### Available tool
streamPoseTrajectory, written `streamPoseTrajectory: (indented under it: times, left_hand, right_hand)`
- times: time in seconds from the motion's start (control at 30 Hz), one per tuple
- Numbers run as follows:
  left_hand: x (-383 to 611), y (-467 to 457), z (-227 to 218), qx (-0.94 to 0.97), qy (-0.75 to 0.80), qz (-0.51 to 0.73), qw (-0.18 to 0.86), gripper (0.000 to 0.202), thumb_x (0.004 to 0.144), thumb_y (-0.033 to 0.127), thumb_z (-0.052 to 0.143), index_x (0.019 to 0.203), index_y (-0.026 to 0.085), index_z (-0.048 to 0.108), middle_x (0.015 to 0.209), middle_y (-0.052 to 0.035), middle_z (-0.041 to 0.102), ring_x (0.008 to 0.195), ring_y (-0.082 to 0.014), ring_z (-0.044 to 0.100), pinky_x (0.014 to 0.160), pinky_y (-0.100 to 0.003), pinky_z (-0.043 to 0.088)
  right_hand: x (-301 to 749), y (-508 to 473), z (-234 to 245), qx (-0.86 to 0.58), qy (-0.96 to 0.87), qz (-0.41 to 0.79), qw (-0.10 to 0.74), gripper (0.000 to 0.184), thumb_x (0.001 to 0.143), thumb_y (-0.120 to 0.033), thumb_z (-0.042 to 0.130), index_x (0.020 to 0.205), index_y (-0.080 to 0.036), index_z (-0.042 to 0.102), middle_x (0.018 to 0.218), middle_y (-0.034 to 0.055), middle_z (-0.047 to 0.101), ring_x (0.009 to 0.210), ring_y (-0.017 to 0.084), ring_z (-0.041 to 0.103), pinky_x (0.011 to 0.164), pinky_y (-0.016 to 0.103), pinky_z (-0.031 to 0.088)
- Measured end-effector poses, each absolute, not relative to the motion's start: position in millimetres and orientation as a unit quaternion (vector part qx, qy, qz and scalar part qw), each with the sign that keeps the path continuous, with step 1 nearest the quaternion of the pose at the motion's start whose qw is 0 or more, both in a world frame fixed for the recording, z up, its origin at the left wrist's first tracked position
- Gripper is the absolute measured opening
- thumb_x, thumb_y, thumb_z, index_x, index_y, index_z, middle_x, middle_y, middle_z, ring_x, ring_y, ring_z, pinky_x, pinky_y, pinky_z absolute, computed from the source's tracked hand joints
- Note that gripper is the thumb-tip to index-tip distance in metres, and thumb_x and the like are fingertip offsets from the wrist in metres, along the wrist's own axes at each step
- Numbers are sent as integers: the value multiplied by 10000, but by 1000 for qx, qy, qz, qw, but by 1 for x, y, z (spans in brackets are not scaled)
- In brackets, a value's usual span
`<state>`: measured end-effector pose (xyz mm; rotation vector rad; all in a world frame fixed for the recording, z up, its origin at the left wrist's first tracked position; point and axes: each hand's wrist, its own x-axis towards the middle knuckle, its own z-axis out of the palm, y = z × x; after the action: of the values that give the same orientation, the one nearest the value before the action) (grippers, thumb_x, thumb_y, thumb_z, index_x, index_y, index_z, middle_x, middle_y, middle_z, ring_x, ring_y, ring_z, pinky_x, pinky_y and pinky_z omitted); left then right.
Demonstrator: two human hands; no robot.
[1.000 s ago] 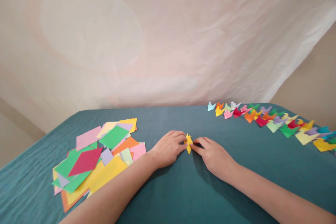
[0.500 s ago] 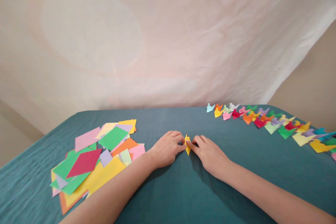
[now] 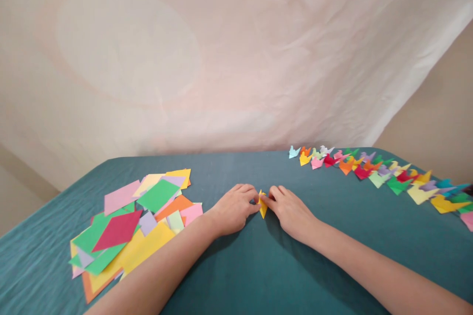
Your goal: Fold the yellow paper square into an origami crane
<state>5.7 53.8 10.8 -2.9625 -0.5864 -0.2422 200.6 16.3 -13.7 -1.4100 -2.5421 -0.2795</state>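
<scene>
A small folded yellow origami bird (image 3: 263, 210) stands between my hands, its pointed lower end hanging down towards me. My left hand (image 3: 236, 208) pinches its left side with thumb and forefinger. From the other side, my right hand (image 3: 290, 210) grips its upper part, the thumb and forefinger covering the top of the folds. Both hands are closed on the paper, and the fingertips hide some of its shape.
Loose coloured paper sheets (image 3: 148, 246) lie in an overlapping pile at the left, partly behind my left forearm. Rows of finished paper birds (image 3: 399, 185) run along the right side of the teal-covered table (image 3: 236, 285). A pale cloth (image 3: 236, 59) hangs behind the table.
My right thumb and forefinger have shifted over the top of the yellow bird, covering more of it. The left hand keeps its pinch. The whole view has drifted slightly.
</scene>
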Motion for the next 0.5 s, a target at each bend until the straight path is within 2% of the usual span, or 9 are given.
streamPoseTrajectory:
  times: [0.17, 0.37, 0.5]
  left_hand:
    - [3, 54, 4, -974, -197, -103, 46, 282, 821, 115, 499, 1062, 211, 610, 1032, -71, 566, 1080, -201, 451, 921, -360, 381]
    - [3, 55, -3, -972, -198, -117, 38, 240, 836, 140, 508, 1035, 210, 623, 1038, -71, 581, 1087, -201, 461, 918, -357, 386]
    - [3, 56, -5, -972, -196, -123, 31, 237, 849, 142, 492, 1046, 187, 616, 1018, -63, 600, 1049, -185, 492, 919, -341, 382]
  right_hand:
    - [209, 17, -21, -466, -869, -42, 159, 277, 899, -131, 418, 1124, -190, 569, 910, 59, 524, 831, 177, 462, 746, 307, 394]
    - [215, 15, -28, -455, -860, 0, 230, 497, 788, 4, 396, 1234, -189, 502, 946, 67, 549, 880, 191, 493, 787, 342, 442]
    - [213, 13, -25, -464, -848, 2, 255, 396, 837, -60, 416, 1187, -203, 537, 927, 62, 575, 870, 193, 521, 783, 348, 459]
